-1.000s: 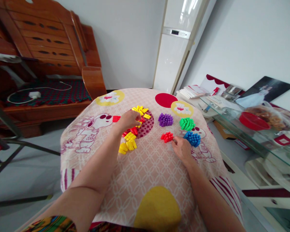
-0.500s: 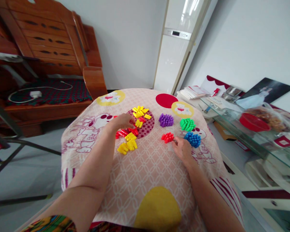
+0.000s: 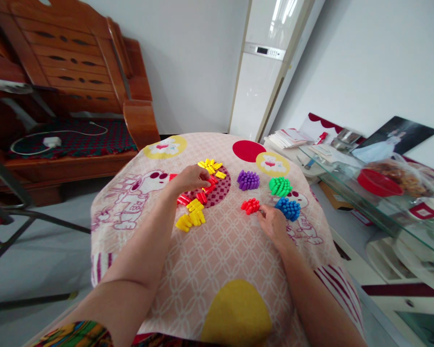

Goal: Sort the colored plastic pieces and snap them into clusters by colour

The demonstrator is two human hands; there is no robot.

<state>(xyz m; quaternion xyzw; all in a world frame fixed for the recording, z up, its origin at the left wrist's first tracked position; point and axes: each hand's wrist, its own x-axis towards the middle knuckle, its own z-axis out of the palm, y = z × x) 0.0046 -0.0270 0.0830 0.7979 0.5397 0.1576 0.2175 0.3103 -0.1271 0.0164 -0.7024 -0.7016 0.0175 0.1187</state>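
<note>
My left hand (image 3: 192, 178) reaches over loose plastic pieces on the cloth. Its fingers are drawn together beside a red piece (image 3: 212, 181), and whatever they grip is hidden. Yellow pieces (image 3: 210, 166) lie just beyond it, with red pieces (image 3: 201, 197) and more yellow pieces (image 3: 195, 212) on the near side. My right hand (image 3: 273, 221) rests on the table, fingertips closed at the right edge of a tight red cluster (image 3: 250, 206). What is between those fingertips is too small to tell. A blue cluster (image 3: 288, 208) stands close to the right of this hand.
A purple cluster (image 3: 248, 180) and a green cluster (image 3: 280, 185) stand farther back on the patterned tablecloth (image 3: 217, 265). At right is a glass shelf (image 3: 369, 212) bearing a red bowl (image 3: 379, 182). A wooden bench (image 3: 72, 77) is at the back left.
My left hand has moved slightly right and away from me, now covering yellow pieces that showed before and uncovering some red ones. My right hand stays by the red cluster.
</note>
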